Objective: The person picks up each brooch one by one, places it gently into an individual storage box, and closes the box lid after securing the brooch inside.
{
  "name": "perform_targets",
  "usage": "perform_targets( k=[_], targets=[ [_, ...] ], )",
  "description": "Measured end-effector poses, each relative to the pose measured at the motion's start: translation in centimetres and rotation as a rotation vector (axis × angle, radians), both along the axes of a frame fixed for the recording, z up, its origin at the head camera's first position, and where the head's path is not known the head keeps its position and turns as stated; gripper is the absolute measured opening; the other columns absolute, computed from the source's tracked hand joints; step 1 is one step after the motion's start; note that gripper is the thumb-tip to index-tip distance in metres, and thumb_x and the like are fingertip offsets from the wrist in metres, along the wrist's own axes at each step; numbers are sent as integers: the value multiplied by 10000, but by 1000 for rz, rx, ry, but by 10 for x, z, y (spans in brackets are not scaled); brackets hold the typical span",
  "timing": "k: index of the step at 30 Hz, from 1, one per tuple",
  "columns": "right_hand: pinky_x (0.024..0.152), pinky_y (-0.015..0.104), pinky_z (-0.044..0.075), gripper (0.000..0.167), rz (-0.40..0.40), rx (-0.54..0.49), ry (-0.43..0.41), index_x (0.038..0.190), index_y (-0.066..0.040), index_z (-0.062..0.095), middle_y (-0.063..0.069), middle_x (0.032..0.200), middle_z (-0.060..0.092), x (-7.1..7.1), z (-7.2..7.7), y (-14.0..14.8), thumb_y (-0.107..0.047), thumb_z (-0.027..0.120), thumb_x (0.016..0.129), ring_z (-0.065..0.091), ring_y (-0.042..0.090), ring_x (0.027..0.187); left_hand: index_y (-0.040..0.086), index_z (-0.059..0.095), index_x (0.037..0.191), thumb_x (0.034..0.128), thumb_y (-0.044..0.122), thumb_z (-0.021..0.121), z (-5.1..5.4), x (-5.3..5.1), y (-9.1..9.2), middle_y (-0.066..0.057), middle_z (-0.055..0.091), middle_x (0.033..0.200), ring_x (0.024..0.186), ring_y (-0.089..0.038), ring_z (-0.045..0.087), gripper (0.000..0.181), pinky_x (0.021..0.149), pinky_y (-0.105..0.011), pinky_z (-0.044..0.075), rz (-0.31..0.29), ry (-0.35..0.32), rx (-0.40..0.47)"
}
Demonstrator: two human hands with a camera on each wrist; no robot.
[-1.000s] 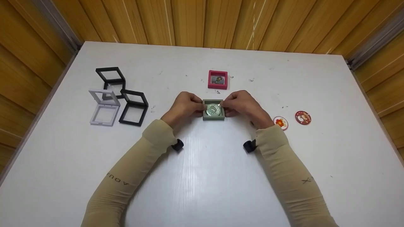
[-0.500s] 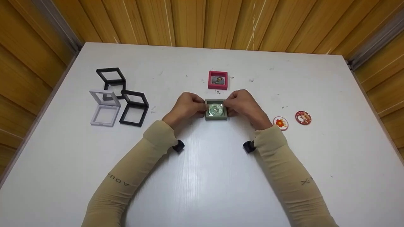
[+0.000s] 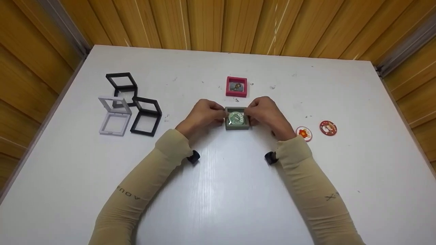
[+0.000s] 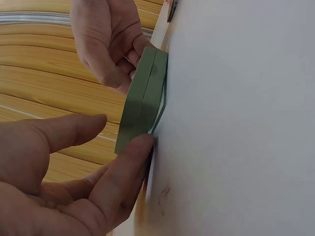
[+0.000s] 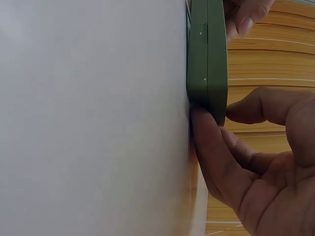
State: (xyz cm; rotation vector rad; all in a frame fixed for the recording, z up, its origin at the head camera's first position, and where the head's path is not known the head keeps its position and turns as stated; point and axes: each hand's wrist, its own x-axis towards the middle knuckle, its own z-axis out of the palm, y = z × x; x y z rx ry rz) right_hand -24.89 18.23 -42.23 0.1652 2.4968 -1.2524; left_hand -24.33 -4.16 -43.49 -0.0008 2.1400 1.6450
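Note:
A green square frame (image 3: 237,128) lies low over the white table, its two halves together along a seam on its side. Behind its window is a round pale green badge (image 3: 236,118). My left hand (image 3: 206,114) holds the frame's left side, fingertips low against its edge and thumb near the top; in the left wrist view the thumb (image 4: 93,129) looks slightly apart from it. On the other side my right hand (image 3: 267,112) pinches the frame, with a finger (image 5: 209,135) at the underside and the thumb at the upper edge.
A pink frame (image 3: 236,94) with a picture inside lies behind the green one. Two black frames (image 3: 146,117) (image 3: 121,80) and a white frame (image 3: 114,124) stand unfolded at left. A flower badge (image 3: 303,133) and a red badge (image 3: 328,128) lie at right.
The green frame has shifted slightly to the right between both hands, partly along with a small shift of the whole view. The hold looks the same; the other frames and badges stay put.

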Motion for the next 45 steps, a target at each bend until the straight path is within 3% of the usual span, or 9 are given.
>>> perform_targets(
  k=[7,14,20,29,38,45],
  targets=[
    [700,272,542,182,-3,31,-6,1011,3,703,60,861,692,-2,0,1,-157,678,927,667,132,733,-49,699,1268,994,156,763,16,-5,-13,-152,737,1170,1038,-281,746,348,868,-319,610,17,21,4],
    [707,266,562,190,-14,30,-14,1023,14,704,82,907,703,-2,2,5,-149,672,932,673,141,750,-45,678,1314,1007,172,757,41,-6,-31,-148,716,1240,1180,-344,692,384,910,-314,597,40,95,36],
    [720,268,541,231,-13,58,-24,1071,18,700,102,960,709,-5,4,9,-175,664,948,675,133,744,-15,692,1308,1001,187,769,57,-5,-48,-119,716,1244,1159,-278,697,375,930,-314,587,71,189,10],
    [727,266,564,278,-50,64,-51,1140,21,690,130,1025,718,-10,4,15,-202,665,976,702,143,788,20,725,1286,983,205,786,72,-7,-72,-95,718,1205,1071,-219,680,360,930,-311,573,124,321,-84],
    [782,294,565,295,-74,43,-61,1173,21,679,143,1070,714,-11,5,20,-201,671,979,699,174,872,26,726,1299,976,240,793,86,-7,-104,-114,722,1251,1154,-225,651,393,988,-363,519,158,408,-238],
    [801,304,561,326,-70,42,-61,1204,30,677,160,1127,694,-12,6,25,-213,662,987,678,196,911,22,682,1369,971,308,802,100,-1,-131,-147,676,1334,1228,-265,622,504,1029,-433,498,78,391,-345]
  ],
)
